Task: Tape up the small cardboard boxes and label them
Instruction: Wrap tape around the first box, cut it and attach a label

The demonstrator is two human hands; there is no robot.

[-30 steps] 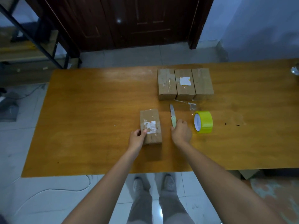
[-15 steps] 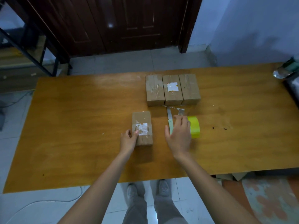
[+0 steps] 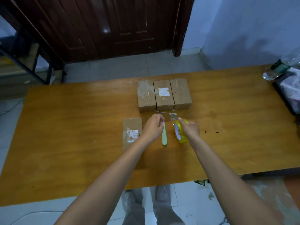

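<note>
Both hands have left the labelled box (image 3: 132,135): right hand (image 3: 189,129) grips the tape roll (image 3: 181,131), left hand (image 3: 153,127) pinches its loose end beside the cutter (image 3: 164,136); taping likely follows.

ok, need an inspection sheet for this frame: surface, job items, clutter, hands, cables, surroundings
Surface: wooden table, worn patches, a few dark specks.
Job's things: three boxes in a row at the far side, only the middle one labelled; a fourth box nearer, labelled; yellow tape roll on edge; green-handled cutter lying flat.
Clutter: clear tape scraps in front of the row; plastic bottle and a bag at the right edge.
Hands: left hand curled above the cutter, what it holds cannot be told; right hand grips the tape roll.
Cables: a cord on the floor, far left.
Surroundings: dark wooden door, tiled floor, metal frame at the left.
</note>
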